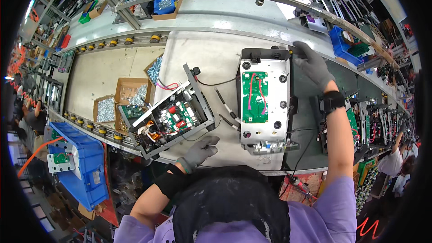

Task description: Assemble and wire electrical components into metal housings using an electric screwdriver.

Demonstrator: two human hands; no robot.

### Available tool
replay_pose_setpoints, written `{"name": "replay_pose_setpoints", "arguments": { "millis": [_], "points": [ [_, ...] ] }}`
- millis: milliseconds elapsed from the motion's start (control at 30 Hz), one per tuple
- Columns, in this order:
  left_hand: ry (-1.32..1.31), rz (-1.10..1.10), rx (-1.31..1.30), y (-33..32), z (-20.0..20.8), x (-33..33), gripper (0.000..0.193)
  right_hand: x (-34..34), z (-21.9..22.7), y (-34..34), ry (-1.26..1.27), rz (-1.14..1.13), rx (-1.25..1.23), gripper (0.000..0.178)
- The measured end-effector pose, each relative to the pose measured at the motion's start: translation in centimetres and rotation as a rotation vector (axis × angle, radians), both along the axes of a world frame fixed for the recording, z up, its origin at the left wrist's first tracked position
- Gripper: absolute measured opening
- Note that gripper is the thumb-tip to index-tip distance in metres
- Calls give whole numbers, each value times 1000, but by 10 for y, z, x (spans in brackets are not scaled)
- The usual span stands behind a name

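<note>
My left hand [198,153], in a grey glove, is at the table's near edge. Its fingers are drawn together, and what they may hold is too small to make out. Just left of it lies a tilted, open device chassis [173,119] with a circuit board, coils and red parts inside. My right hand [313,66], gloved too, has its fingers stretched out beside the far right corner of a second chassis [274,128]. That one has a silver metal plate, a green circuit board [255,97] with pink wires, and black round feet. Black cables [226,103] lie between the two units.
Cardboard boxes of small metal screws [106,109] stand left of the tilted chassis. A blue bin [87,166] sits at the lower left. Several more chassis [364,123] line the right side. A driver tool [259,1] hangs above the far rail.
</note>
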State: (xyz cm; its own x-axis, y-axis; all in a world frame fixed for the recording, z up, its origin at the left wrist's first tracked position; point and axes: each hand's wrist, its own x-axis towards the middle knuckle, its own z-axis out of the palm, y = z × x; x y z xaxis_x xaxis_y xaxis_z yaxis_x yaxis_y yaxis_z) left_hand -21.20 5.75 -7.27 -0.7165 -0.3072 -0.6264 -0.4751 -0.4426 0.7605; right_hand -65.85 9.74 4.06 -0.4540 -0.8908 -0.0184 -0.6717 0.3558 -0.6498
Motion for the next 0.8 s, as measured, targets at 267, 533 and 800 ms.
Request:
{"name": "replay_pose_setpoints", "arguments": {
  "millis": [267, 533, 800],
  "points": [
    [-17, -46, 51, 6, -12, 7, 49, 56, 0, 64, -175, -78, 137, 49],
    [38, -57, 849, 25, 14, -46, 60, 49, 24, -34, 591, 42, 40, 45],
    [-39, 296, 916, 52, 51, -99, 44, 26, 13, -55, 374, 185, 451, 38]
  ]
}}
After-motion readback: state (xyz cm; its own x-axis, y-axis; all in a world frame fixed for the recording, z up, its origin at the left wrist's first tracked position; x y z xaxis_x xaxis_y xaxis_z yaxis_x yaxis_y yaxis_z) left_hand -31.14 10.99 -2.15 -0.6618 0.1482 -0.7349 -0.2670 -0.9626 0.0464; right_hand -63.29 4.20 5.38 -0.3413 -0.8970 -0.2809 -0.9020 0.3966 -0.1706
